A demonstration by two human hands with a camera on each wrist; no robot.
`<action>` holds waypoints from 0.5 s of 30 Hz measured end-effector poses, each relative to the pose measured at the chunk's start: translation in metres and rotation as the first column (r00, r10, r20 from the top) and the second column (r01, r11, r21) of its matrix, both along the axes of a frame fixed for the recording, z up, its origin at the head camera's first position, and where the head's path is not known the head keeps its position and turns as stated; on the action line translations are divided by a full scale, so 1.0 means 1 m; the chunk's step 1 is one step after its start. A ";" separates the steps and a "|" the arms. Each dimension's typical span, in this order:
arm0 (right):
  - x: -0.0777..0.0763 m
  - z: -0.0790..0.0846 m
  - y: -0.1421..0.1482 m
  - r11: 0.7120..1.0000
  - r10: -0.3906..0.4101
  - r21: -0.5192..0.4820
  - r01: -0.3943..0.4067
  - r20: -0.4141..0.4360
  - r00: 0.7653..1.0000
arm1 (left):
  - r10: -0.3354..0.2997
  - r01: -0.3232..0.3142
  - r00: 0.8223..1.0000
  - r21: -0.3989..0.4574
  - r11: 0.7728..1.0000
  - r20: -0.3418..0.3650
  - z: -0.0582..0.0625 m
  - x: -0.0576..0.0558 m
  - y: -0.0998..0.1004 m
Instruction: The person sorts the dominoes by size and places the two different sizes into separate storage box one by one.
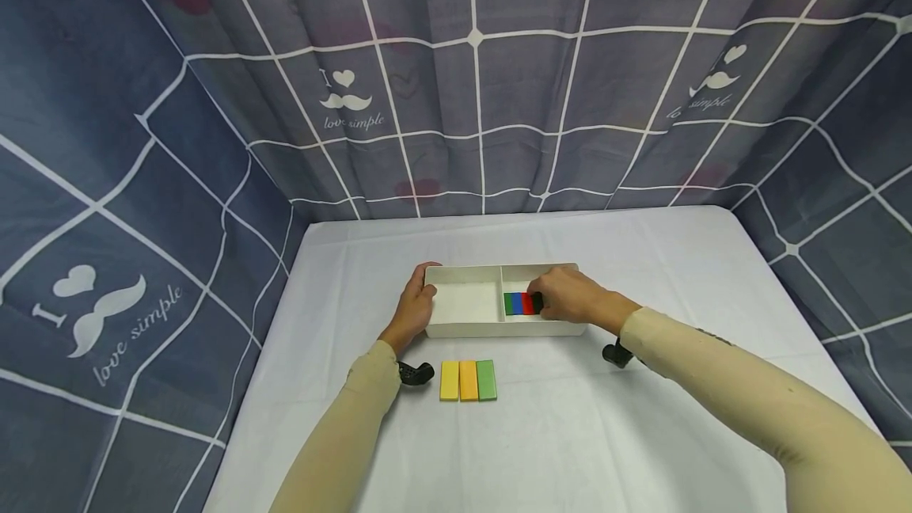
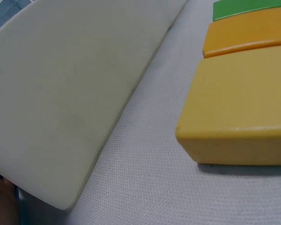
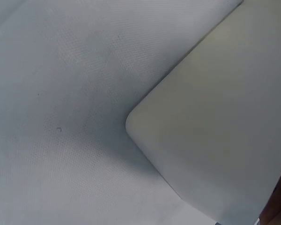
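A white two-compartment box lies across the table. At its left end my left hand grips the wall, thumb over the rim. My right hand reaches into the right compartment, fingers curled at a dark block, which it appears to pinch; the hand partly hides it. Beside that block stand a red block, a blue block and a green block in a row against the divider. In the left wrist view the box wall fills the left side.
In front of the box, a yellow block, an orange block and a light green block lie side by side on the white tablecloth. Dark checked curtains hang behind and at both sides. Each wrist carries a black camera mount.
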State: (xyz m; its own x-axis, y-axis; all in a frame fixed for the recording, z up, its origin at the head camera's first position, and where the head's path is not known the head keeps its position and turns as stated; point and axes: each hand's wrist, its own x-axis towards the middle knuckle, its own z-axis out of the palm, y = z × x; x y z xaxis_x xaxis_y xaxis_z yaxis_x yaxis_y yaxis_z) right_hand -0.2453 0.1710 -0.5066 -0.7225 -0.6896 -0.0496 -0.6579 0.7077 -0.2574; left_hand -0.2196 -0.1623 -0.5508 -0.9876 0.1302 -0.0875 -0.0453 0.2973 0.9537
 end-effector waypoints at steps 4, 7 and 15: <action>0.000 0.001 0.002 1.000 0.002 0.003 -0.002 0.000 1.000 | 0.001 -0.001 1.000 0.001 1.000 0.003 0.000 0.000 0.000; 0.001 0.005 0.002 1.000 0.001 0.001 -0.001 0.000 1.000 | 0.004 -0.004 1.000 -0.002 1.000 0.004 0.000 0.000 0.000; 0.006 0.024 0.006 0.998 0.006 -0.065 -0.006 0.004 1.000 | 0.011 -0.011 1.000 -0.006 1.000 0.002 0.000 0.000 0.001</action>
State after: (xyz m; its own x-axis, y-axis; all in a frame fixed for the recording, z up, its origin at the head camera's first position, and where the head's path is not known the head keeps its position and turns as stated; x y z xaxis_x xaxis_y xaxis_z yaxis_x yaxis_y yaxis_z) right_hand -0.2396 0.1767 -0.4822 -0.7182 -0.6958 -0.0077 -0.6608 0.6854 -0.3058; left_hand -0.2197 -0.1612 -0.5509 -0.9888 0.1185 -0.0907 -0.0511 0.3027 0.9517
